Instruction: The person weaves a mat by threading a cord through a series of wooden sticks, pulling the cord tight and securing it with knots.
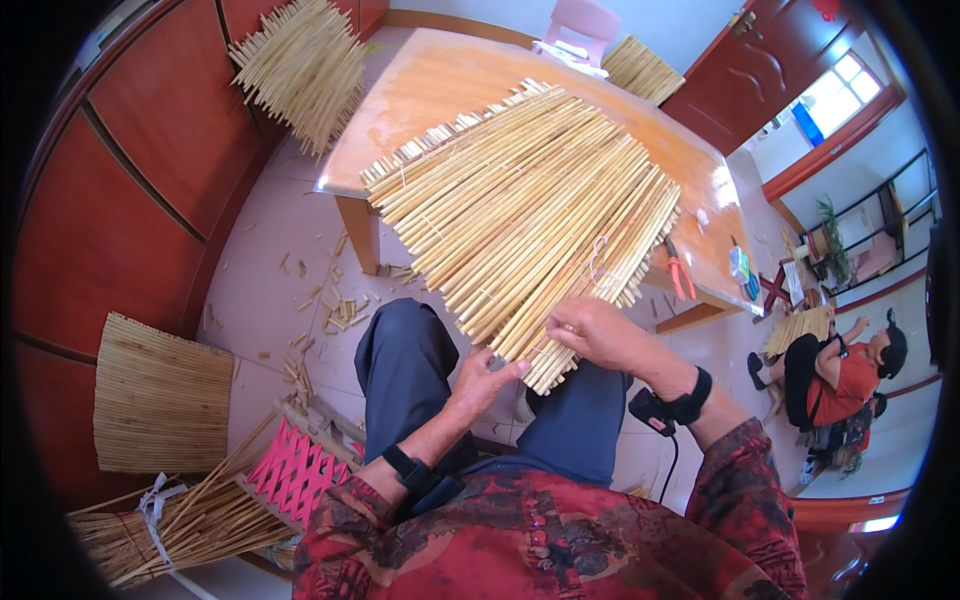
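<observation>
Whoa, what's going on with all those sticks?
Someone sitting down is handling a big mat of sticks, held together with string. The left hand grips the mat's near edge, and the right hand is bent just above the sticks beside it; whether it pinches a string is too small to tell. The mat's far part lies on the wooden table, and its near end reaches over the person's knees. Short cut-off bits are scattered on the floor.
</observation>
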